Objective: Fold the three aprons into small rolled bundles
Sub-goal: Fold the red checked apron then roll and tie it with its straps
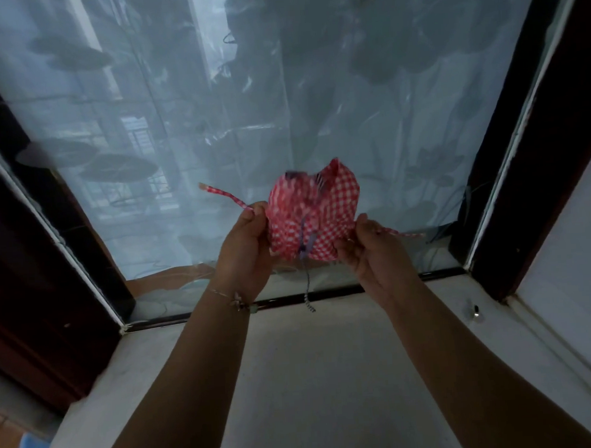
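Both arms out fwd: left hand [245,240] & right hand [369,247] pinch red-checked apron [312,212] bundle's ties, raised.

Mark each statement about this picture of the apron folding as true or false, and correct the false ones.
1. The bundle is red and white checked. True.
2. The bundle rests on the ledge. False: it is held up in the air above the ledge, in front of the window.
3. The left hand pinches a strap. True.
4. The right hand hangs idle at the person's side. False: it grips the other strap beside the bundle.
5. A bracelet sits on the right wrist. False: it is on the left wrist.
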A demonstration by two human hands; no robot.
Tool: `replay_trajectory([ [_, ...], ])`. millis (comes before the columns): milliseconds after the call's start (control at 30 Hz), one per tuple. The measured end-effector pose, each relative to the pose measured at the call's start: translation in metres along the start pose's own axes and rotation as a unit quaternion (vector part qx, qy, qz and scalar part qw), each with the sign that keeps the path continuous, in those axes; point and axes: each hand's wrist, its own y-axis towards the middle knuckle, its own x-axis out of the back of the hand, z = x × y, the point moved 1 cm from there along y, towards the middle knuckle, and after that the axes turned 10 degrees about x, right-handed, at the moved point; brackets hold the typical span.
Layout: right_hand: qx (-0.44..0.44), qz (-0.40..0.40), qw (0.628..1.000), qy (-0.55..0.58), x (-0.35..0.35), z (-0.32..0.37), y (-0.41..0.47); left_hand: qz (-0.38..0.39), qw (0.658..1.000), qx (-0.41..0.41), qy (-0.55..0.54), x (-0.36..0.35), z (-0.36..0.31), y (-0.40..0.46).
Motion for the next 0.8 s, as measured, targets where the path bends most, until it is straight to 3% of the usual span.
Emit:
replay_trajectory([
  [167, 0.092, 0.057, 0.988, -0.107, 0.004, -0.001, -0.004, 0.039, 0.994, 0.100, -0.019, -0.001, -0.009, -0.007],
  [334, 0.091, 0.136, 0.958, -0.234, 0.005, 0.014, -0.001, 0.032, 0.997, 0.048, 0.051, 0.006, -0.011, -0.006],
  [434, 0.095, 0.205, 0.880, -0.417, 0.003, 0.022, 0.000, 0.055, 0.986, -0.024, 0.158, 0.003, -0.004, -0.009],
  [534, 0.127, 0.233, 0.808, -0.525, -0.006, 0.025, -0.004, 0.093, 0.952, -0.067, 0.282, -0.008, 0.008, -0.015],
  [667, 0.177, 0.241, 0.743, -0.599, -0.017, 0.029, -0.013, 0.057, 0.960, -0.069, 0.267, -0.008, 0.010, -0.019],
  [734, 0.266, 0.240, 0.668, -0.653, -0.017, 0.029, -0.015, 0.043, 0.960, -0.063, 0.268, -0.004, 0.008, -0.018],
  [801, 0.403, 0.234, 0.633, -0.618, -0.018, 0.029, -0.016, 0.054, 0.948, -0.057, 0.309, -0.004, 0.008, -0.016],
])
